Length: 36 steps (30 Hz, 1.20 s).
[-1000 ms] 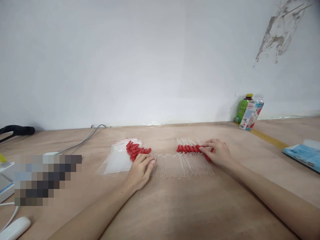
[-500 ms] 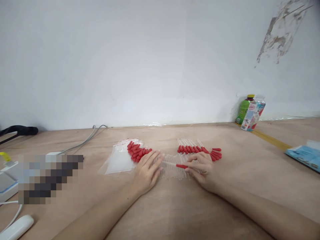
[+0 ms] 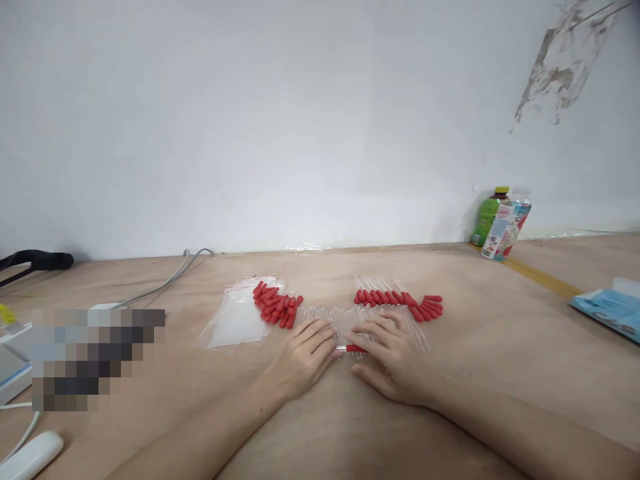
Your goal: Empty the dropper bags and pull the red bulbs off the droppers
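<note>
Clear thin tubes (image 3: 345, 321) lie side by side at the middle of the table. Over their left part rests my left hand (image 3: 307, 353), its fingers closed round the clear end of a dropper with a red bulb (image 3: 356, 349). My right hand (image 3: 393, 353) lies on the right part of the tubes, thumb apart from the fingers, its fingertips touching the red bulb. A heap of red bulbs (image 3: 277, 307) is beyond my left hand. Beyond my right hand, a row of tubes with red bulbs (image 3: 380, 297) ends beside several loose bulbs (image 3: 433, 307).
Clear zip bags (image 3: 237, 317) lie left of the heap. Two bottles (image 3: 506, 230) stand by the wall at the right, near a blue packet (image 3: 610, 310). Grey cables (image 3: 170, 283), a white device (image 3: 35, 457) and a blurred-out patch are at the left.
Both hands and the dropper have come nearer to me. My right hand has let go of its pinch on the red bulb and spread flatter over the tubes.
</note>
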Tool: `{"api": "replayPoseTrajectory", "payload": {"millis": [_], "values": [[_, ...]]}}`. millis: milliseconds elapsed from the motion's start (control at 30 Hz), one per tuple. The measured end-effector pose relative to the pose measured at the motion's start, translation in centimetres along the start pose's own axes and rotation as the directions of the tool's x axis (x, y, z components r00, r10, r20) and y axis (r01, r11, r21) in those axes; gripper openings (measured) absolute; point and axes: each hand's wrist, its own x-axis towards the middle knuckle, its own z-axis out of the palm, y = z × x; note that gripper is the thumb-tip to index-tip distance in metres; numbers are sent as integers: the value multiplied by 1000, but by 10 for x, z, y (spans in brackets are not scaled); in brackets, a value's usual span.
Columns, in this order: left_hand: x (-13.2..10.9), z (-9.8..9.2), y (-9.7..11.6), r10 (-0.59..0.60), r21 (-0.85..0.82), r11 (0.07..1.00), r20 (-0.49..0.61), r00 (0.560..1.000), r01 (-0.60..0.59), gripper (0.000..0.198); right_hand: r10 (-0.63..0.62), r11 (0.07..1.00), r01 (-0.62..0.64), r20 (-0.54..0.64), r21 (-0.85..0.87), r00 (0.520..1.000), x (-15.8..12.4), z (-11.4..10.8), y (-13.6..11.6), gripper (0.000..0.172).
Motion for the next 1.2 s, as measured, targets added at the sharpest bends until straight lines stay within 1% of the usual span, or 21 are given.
{"api": "replayPoseTrajectory", "payload": {"millis": [67, 200, 233, 367, 500, 667, 767, 900, 1000, 1067, 1100, 1133, 1167, 1200], "values": [[2, 0, 3, 5, -4, 1000, 8, 1000, -5, 9, -34, 999, 34, -4, -27, 999, 2, 3, -4, 33], [3, 0, 8, 34, -12, 999, 25, 999, -34, 11, -65, 997, 62, -60, -50, 996, 3, 7, -7, 13], [3, 0, 9, 50, -10, 999, 21, 999, -49, 11, -70, 997, 66, -67, -51, 995, 2, 7, -8, 11], [1, 0, 11, 89, -14, 996, 25, 996, -89, 13, -83, 995, 79, -61, -66, 995, 1, 5, -9, 11], [0, 0, 11, 82, -43, 996, 39, 996, -80, 17, -111, 992, 106, -73, -71, 991, -2, 6, -6, 11], [-1, 0, 11, 67, -63, 996, 40, 997, -64, 13, -165, 984, 158, -87, -84, 982, -9, 9, 0, 11], [0, -1, 12, 62, -74, 996, 49, 997, -58, 13, -239, 966, 228, -85, -121, 967, -11, 5, 2, 14], [1, -3, 14, 47, -95, 995, 53, 997, -42, 16, -376, 907, 358, -46, -221, 926, -10, -5, 1, 20], [-3, -4, 8, 47, -108, 993, 41, 998, -43, 15, -436, 870, 414, -26, -266, 899, -12, -12, 4, 26], [-8, -5, -2, 2, -90, 996, 13, 1000, -1, 15, -413, 881, 384, -53, -276, 909, -15, -18, 13, 28], [-11, -7, -9, -44, -67, 997, -5, 999, 44, 15, -365, 901, 329, -83, -283, 927, -17, -21, 20, 26], [-14, -8, -16, -96, -36, 995, -16, 995, 95, 15, -294, 924, 251, -117, -288, 949, -19, -24, 28, 23], [-17, -10, -23, -163, -2, 987, -21, 986, 163, 15, -193, 946, 141, -158, -293, 968, -21, -26, 37, 19], [-19, -11, -29, -232, 23, 972, -15, 973, 232, 16, -82, 955, 21, -193, -297, 978, -23, -28, 47, 16]]}}
